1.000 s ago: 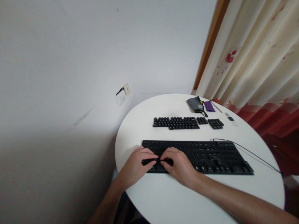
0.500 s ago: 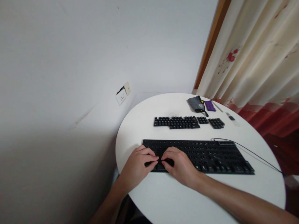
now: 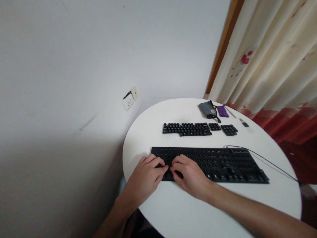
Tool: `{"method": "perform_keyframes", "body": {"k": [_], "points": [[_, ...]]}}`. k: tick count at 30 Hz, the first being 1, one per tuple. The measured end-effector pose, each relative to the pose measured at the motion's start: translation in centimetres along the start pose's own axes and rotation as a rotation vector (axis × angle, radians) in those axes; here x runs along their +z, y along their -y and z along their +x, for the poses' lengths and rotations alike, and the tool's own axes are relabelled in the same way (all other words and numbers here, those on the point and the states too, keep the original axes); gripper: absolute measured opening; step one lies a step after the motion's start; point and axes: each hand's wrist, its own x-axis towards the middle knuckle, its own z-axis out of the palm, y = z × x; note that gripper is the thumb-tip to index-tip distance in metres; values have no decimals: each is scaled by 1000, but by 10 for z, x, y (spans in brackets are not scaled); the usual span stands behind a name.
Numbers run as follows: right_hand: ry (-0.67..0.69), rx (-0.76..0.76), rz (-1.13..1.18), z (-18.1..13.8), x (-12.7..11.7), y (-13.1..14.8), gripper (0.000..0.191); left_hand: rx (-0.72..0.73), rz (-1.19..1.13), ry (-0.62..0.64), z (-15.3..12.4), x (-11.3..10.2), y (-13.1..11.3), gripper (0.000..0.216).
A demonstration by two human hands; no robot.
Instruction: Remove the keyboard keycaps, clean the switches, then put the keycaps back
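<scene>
A black keyboard [image 3: 223, 165] lies on the white round table, most of its keycaps off and its key sockets exposed. Over its left end, my left hand [image 3: 148, 172] is closed in a pinch, fingertips down at the lower rows. Beside it, fingertips almost meeting the left ones, my right hand [image 3: 188, 173] is also pinched with fingers curled. Whatever sits between the fingertips is too small and hidden to make out. Behind the keyboard, loose black keycaps [image 3: 194, 129] stand in rows, with a small group [image 3: 214, 126] and a number-pad group [image 3: 229, 130] to their right.
A grey pouch-like cloth item [image 3: 208, 109] with black edging, a purple packet [image 3: 222, 111], a thin stick [image 3: 230, 111] and a small clear-and-black item [image 3: 245, 124] lie at the back right. The keyboard's cable [image 3: 269, 163] crosses the table's right side. A wall with a socket [image 3: 128, 102] borders the left.
My left thumb and fingers have drawn closer together, narrowing the gap between them. My right hand stays in nearly the same place. The keyboard and keycap rows look unmoved.
</scene>
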Motion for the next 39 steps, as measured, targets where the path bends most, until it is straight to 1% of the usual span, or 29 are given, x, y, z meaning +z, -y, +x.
{"method": "perform_keyframes", "body": {"k": [3, 4, 8, 12, 14, 16, 19, 21, 23, 26, 28, 30, 31, 33, 35, 37, 39], "points": [[25, -14, -48, -1, -3, 2, 14, 3, 22, 42, -3, -3, -2, 41], [37, -20, -71, -1, -5, 3, 14, -8, 35, 48, -4, -4, -3, 45], [94, -27, -155, 0, -9, 8, 17, -51, 82, 54, -5, -1, -11, 40], [121, -14, -176, -2, -12, 11, 19, -45, 12, 12, -4, 1, -7, 44], [118, -22, -158, -4, -13, 9, 19, -35, -83, -57, -3, 2, 0, 45], [88, -33, -107, -5, -15, 4, 18, -71, -183, -176, -1, 2, 9, 46], [-42, 20, 23, -3, -20, -4, 18, -171, -270, -373, 5, -2, 20, 44], [-147, 82, 89, 1, -27, -9, 19, -186, -295, -437, 11, -9, 24, 37], [-226, 130, 110, 6, -36, -15, 19, -168, -313, -448, 20, -17, 27, 32], [-310, 189, 81, 11, -50, -26, 18, -135, -322, -411, 44, -30, 29, 29], [-351, 240, 40, 13, -57, -36, 18, -108, -320, -375, 69, -35, 31, 27], [-375, 302, -11, 13, -62, -48, 18, -56, -304, -318, 98, -37, 34, 26], [-376, 332, -40, 13, -64, -53, 19, -30, -292, -274, 113, -35, 34, 26], [-355, 385, -98, 13, -64, -62, 20, 34, -245, -147, 141, -29, 35, 25], [-312, 430, -155, 13, -61, -68, 23, 75, -174, -40, 163, -20, 34, 21], [-254, 456, -205, 14, -59, -69, 26, 84, -109, 14, 176, -8, 33, 18], [-188, 459, -248, 16, -57, -69, 30, 67, -63, 16, 180, 3, 33, 16]]}}
